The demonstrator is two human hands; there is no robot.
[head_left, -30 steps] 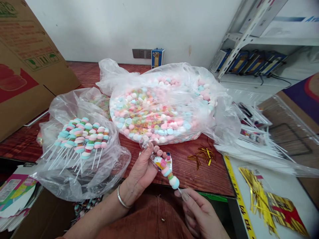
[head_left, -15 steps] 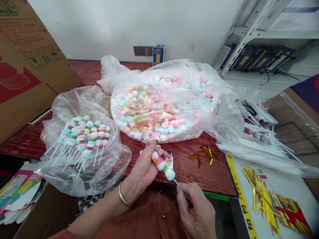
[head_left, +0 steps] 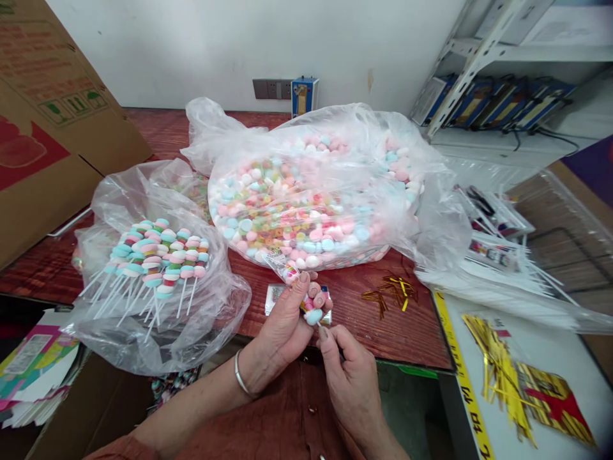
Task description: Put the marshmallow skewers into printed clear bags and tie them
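One candy stick (head_left: 313,316): held between your hands over the near edge of the table (head_left: 345,281), its far end in a clear wrapper (head_left: 275,260).
Left hand (head_left: 285,322): your fingers and thumb wrap around the candy and wrapper.
Right hand (head_left: 352,370): your thumb and fingers pinch the white stick (head_left: 320,325) just below the candy.
Tabletop: gold ties (head_left: 403,289) lie to your right; flat packets (head_left: 274,296) are stacked beside your left hand.
Left side: more candy sticks (head_left: 163,259) piled on clear plastic (head_left: 211,338).
Far side: a big bag (head_left: 306,211) of candies.
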